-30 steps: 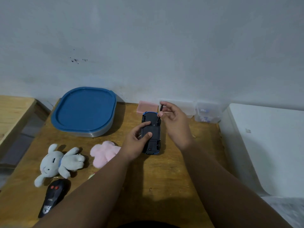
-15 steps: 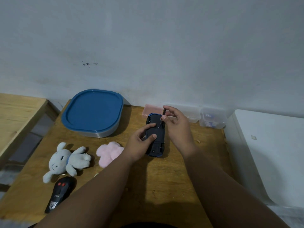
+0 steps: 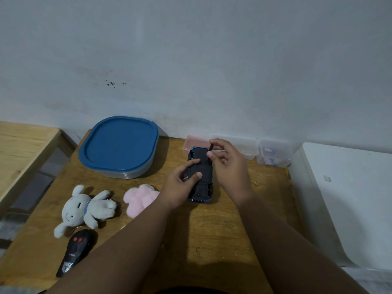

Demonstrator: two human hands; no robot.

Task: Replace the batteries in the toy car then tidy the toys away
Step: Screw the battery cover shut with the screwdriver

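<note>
The left hand [image 3: 180,187] holds the toy car [image 3: 202,177], thumb and forefinger curled onto its underside; the car lies wheels-up on the table [image 3: 212,240]. The right hand [image 3: 230,168] pinches a thin screwdriver [image 3: 209,152] between thumb and fingertips, tip on the chassis. The car appears to be light, rigid, smooth plastic: grip the body sides, clear of the wheels.

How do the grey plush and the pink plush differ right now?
The grey plush shows a face, ears and limbs; the pink plush is a fluffy lump with no face showing. The grey plush lies further left, beside the remote; the pink plush lies close to the left hand. Both lie untouched on the table.
</note>
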